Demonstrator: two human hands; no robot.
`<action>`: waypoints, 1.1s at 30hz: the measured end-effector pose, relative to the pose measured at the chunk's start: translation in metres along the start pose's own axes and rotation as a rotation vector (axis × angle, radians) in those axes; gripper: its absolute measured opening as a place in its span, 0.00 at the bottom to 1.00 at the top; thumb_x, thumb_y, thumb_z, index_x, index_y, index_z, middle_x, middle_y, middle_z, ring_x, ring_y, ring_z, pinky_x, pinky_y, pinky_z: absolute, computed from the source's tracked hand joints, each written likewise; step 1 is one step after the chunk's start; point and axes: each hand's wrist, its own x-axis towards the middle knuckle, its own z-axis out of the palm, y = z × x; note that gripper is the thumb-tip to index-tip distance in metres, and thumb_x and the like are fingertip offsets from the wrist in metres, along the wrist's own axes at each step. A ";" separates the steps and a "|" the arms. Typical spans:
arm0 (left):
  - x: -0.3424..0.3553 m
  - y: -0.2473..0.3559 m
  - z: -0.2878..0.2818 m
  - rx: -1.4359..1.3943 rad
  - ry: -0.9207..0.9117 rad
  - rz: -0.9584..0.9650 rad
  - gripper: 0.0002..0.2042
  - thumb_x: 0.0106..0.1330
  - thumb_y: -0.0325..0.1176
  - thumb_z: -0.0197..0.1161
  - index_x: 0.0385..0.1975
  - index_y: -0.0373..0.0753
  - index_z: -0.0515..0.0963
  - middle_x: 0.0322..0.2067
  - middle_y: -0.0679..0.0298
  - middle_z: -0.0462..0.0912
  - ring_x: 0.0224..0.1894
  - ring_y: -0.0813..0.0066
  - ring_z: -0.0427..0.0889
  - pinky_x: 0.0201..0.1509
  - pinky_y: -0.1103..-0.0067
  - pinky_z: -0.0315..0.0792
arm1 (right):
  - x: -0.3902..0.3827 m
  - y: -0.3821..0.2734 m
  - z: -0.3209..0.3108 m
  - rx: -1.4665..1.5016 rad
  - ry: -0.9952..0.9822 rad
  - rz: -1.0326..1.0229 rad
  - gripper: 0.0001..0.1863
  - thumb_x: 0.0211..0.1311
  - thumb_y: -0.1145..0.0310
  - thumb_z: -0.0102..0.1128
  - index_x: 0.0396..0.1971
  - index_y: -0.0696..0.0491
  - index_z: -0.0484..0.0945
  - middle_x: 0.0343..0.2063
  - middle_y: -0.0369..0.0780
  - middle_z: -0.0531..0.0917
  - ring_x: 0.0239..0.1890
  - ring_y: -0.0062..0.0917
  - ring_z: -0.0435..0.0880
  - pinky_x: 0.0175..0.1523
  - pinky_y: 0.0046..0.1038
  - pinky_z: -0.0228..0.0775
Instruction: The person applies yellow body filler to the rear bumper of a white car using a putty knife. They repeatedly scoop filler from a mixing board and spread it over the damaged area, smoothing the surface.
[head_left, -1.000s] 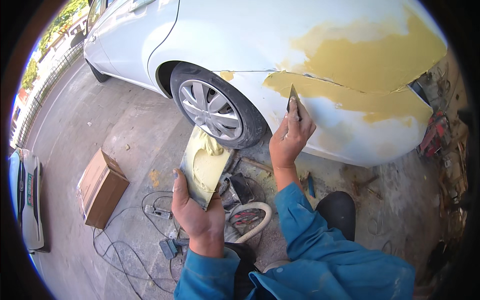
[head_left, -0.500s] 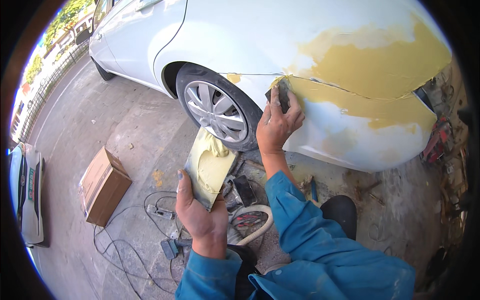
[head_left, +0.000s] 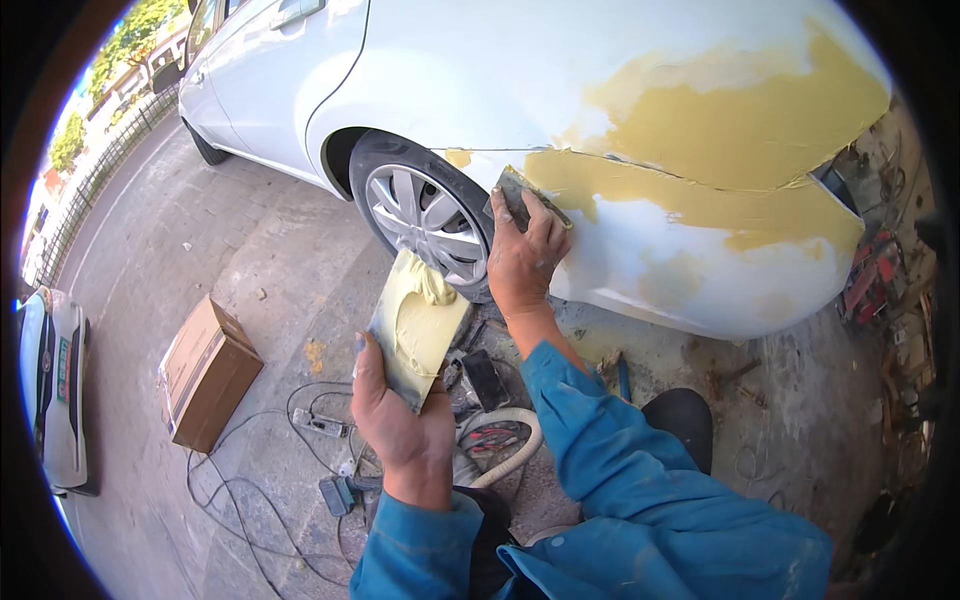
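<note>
Just two hands (head_left: pixel 408 435) (head_left: pixel 523 262), one paste-smeared board (head_left: pixel 398 378), one scraper (head_left: pixel 514 186).

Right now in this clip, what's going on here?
A person is at the side of a white car. The left hand holds a flat board loaded with pale yellow paste. The right hand grips a flat scraper at the bodywork beside the wheel; whether its edge touches is hard to tell. Darker yellow patches cover part of the bodywork to the right.
</note>
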 end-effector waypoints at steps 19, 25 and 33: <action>-0.032 -0.116 0.035 0.049 -0.177 -0.147 0.20 0.88 0.45 0.54 0.65 0.35 0.79 0.60 0.59 0.89 0.61 0.63 0.89 0.70 0.64 0.81 | 0.007 0.050 -0.247 1.057 -0.285 0.210 0.18 0.84 0.76 0.59 0.68 0.58 0.83 0.57 0.47 0.89 0.60 0.31 0.89 0.62 0.30 0.81; -0.043 -0.141 0.049 0.006 -0.292 -0.237 0.22 0.89 0.45 0.52 0.68 0.34 0.78 0.62 0.58 0.88 0.62 0.63 0.89 0.71 0.65 0.80 | -0.017 0.116 -0.265 0.774 -0.371 0.055 0.18 0.79 0.79 0.62 0.64 0.59 0.85 0.54 0.48 0.90 0.56 0.34 0.90 0.60 0.32 0.81; -0.038 -0.157 0.052 0.094 -0.272 -0.198 0.21 0.88 0.46 0.54 0.67 0.37 0.79 0.62 0.60 0.88 0.62 0.64 0.88 0.68 0.65 0.80 | -0.021 0.162 -0.269 0.915 -0.183 0.572 0.14 0.83 0.74 0.59 0.60 0.62 0.85 0.49 0.42 0.91 0.49 0.26 0.88 0.58 0.30 0.78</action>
